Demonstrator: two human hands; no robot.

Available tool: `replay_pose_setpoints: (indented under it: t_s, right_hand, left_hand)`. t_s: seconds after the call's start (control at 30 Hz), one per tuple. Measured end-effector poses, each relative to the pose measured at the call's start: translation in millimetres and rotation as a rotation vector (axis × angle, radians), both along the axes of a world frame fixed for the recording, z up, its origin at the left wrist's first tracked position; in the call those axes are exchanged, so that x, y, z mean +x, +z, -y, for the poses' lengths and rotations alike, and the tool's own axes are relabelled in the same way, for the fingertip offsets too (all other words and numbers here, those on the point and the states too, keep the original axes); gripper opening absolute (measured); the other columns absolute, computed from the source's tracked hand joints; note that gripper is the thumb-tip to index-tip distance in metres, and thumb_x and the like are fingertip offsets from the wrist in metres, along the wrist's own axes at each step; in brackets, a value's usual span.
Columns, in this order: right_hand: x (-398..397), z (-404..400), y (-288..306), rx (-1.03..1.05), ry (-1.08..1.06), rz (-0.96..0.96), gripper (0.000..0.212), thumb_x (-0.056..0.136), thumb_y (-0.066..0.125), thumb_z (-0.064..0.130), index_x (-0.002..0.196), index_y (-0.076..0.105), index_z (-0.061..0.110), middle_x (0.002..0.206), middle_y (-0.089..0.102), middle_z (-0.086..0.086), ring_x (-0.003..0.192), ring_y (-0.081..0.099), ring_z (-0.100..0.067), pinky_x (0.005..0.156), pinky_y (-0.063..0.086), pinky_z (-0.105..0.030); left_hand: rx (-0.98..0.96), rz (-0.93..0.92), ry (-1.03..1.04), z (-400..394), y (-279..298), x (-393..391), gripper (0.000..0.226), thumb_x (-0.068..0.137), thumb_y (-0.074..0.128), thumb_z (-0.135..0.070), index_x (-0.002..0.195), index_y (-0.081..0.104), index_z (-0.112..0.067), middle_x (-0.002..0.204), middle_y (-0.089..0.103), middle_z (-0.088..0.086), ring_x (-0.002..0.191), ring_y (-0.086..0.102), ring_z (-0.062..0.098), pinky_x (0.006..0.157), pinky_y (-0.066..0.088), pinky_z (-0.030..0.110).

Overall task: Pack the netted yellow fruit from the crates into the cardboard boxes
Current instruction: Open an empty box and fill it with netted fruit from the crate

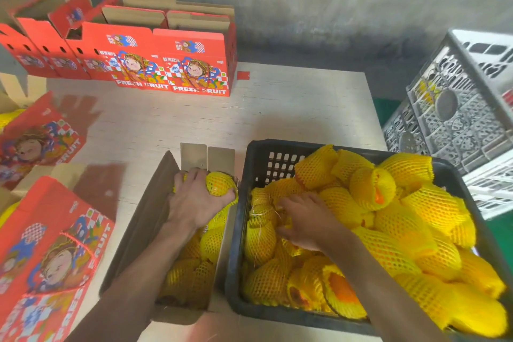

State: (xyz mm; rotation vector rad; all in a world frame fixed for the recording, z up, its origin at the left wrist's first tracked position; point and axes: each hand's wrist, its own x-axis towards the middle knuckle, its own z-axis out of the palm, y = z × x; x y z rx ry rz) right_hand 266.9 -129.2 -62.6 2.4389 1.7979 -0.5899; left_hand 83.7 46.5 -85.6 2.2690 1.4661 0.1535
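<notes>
An open cardboard box [144,219] lies in front of me, holding several fruits in yellow foam netting [211,241]. At its far end my left hand [194,200] grips a netted fruit [219,183], fingers curled over it. To the right stands a black plastic crate [266,155] heaped with netted yellow fruit [402,219]. My right hand [305,219] reaches into the crate's left side with fingers curled around a netted fruit [263,214] there.
Red printed "FRESH FRUIT" boxes [172,64] stand in a row at the table's far left, more lie at the near left [55,253]. Stacked grey and white plastic crates [458,108] stand at the right, past the table's edge. Bare wooden tabletop [291,108] lies between.
</notes>
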Motion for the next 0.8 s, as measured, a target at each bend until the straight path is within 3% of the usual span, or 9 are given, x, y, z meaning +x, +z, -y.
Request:
replay_pose_setpoints:
  t_s: [0.07, 0.13, 0.27, 0.37, 0.57, 0.67, 0.8]
  right_hand:
    - [-4, -2, -1, -0.171, 0.110, 0.098, 0.089, 0.087, 0.071, 0.058, 0.159, 0.030, 0.026, 0.163, 0.036, -0.004, 0.153, 0.026, -0.029, 0.127, 0.007, -0.056]
    - [-5, -2, -3, -0.295, 0.217, 0.232, 0.100, 0.082, 0.078, 0.057, 0.160, 0.027, 0.023, 0.166, 0.030, -0.007, 0.156, 0.018, -0.030, 0.127, -0.001, -0.059]
    - [-12, -1, -17, -0.411, 0.365, 0.480, 0.105, 0.085, 0.077, 0.052, 0.164, 0.016, 0.019, 0.170, 0.020, -0.012, 0.159, 0.006, -0.035, 0.125, -0.008, -0.060]
    - [-20, -2, -29, -0.437, 0.447, 0.612, 0.102, 0.088, 0.076, 0.047, 0.164, 0.015, 0.017, 0.171, 0.017, -0.013, 0.159, 0.005, -0.037, 0.125, -0.006, -0.062]
    - [-29, -2, -37, -0.491, 0.615, 0.847, 0.091, 0.094, 0.068, 0.047, 0.164, 0.019, 0.014, 0.171, 0.015, -0.017, 0.158, 0.001, -0.042, 0.123, -0.009, -0.066]
    - [-34, -4, -41, -0.520, 0.603, 0.914, 0.094, 0.095, 0.064, 0.051, 0.165, 0.014, 0.015, 0.172, 0.008, -0.018, 0.156, -0.007, -0.046, 0.120, -0.013, -0.069]
    - [-30, -8, -48, -0.510, 0.589, 0.848, 0.093, 0.092, 0.070, 0.049, 0.163, 0.021, 0.015, 0.171, 0.015, -0.017, 0.157, -0.002, -0.045, 0.119, -0.014, -0.068]
  left_hand:
    - [-0.017, 0.026, 0.076, 7, -4, -1, 0.081, 0.068, 0.056, -0.080, 0.126, 0.055, -0.023, 0.139, 0.050, -0.005, 0.137, 0.032, 0.028, 0.099, 0.046, 0.060]
    - [-0.080, 0.025, 0.151, 10, -6, 1, 0.081, 0.066, 0.055, -0.081, 0.120, 0.057, -0.020, 0.135, 0.052, -0.002, 0.133, 0.036, 0.031, 0.096, 0.046, 0.061]
    - [-0.077, -0.044, 0.188, 9, -8, 7, 0.084, 0.072, 0.056, -0.078, 0.126, 0.056, -0.014, 0.140, 0.049, 0.003, 0.137, 0.032, 0.035, 0.095, 0.046, 0.063]
    - [-0.049, -0.002, 0.183, 14, -19, 4, 0.080, 0.084, 0.054, -0.073, 0.135, 0.053, -0.012, 0.150, 0.045, 0.006, 0.145, 0.024, 0.036, 0.101, 0.042, 0.068]
    - [-0.240, -0.127, 0.256, -2, -31, 9, 0.064, 0.084, 0.061, -0.074, 0.097, 0.065, -0.011, 0.125, 0.063, 0.007, 0.136, 0.035, 0.029, 0.100, 0.044, 0.061]
    - [-0.265, -0.199, 0.274, -8, -36, 22, 0.070, 0.080, 0.059, -0.080, 0.109, 0.064, -0.016, 0.126, 0.058, 0.003, 0.133, 0.034, 0.026, 0.098, 0.042, 0.063]
    - [-0.185, -0.395, 0.175, -13, -46, 32, 0.071, 0.088, 0.047, -0.077, 0.129, 0.060, -0.020, 0.135, 0.049, 0.003, 0.129, 0.032, 0.029, 0.096, 0.040, 0.067]
